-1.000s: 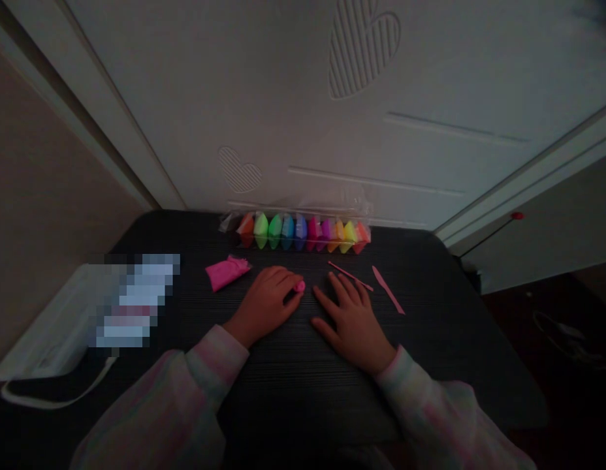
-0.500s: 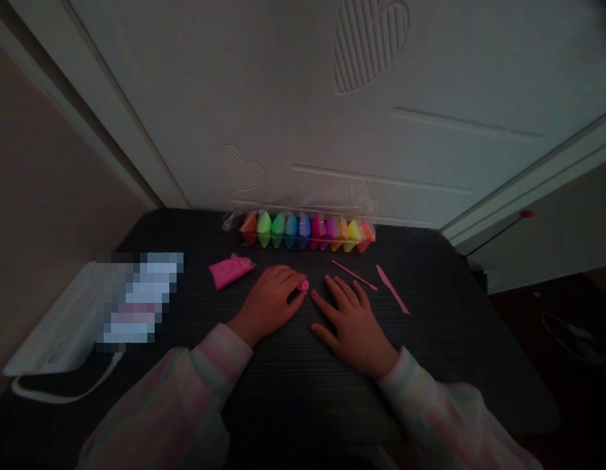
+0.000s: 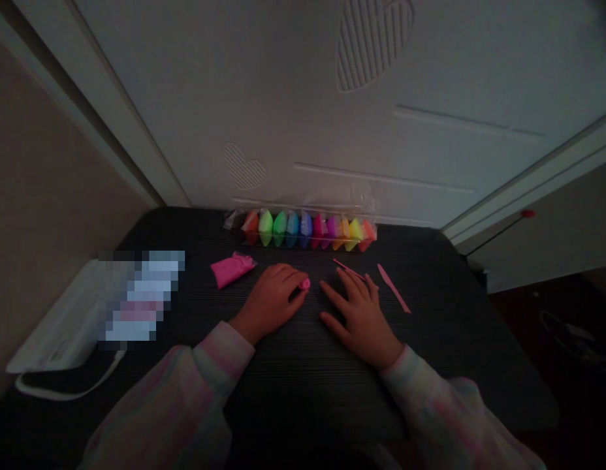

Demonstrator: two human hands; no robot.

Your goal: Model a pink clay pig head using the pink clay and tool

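Between the thumb and fingers of my left hand [image 3: 275,297] is a small pink piece of modelling clay [image 3: 304,284], its round end showing. The rest of the piece is hidden under the fingers. My right hand [image 3: 362,318] is apart from it, fingers spread and holding nothing. Its fingertips lie over part of a thin pink modelling stick [image 3: 343,264]; I cannot tell whether they touch it. Farther right lies a pink plastic knife [image 3: 394,288]. A pink clay packet [image 3: 230,269] rests left of my left hand.
A clear bag holding several coloured clay packs [image 3: 305,230] lies along the back of the dark table [image 3: 283,398], against a white panel [image 3: 264,78]. At the left are a pixelated screen [image 3: 141,294], a white box-like object [image 3: 63,326] and a white cable [image 3: 68,395].
My right hand has moved a little to the right, away from the pink clay and over the modelling stick. My left hand keeps its hold on the clay.
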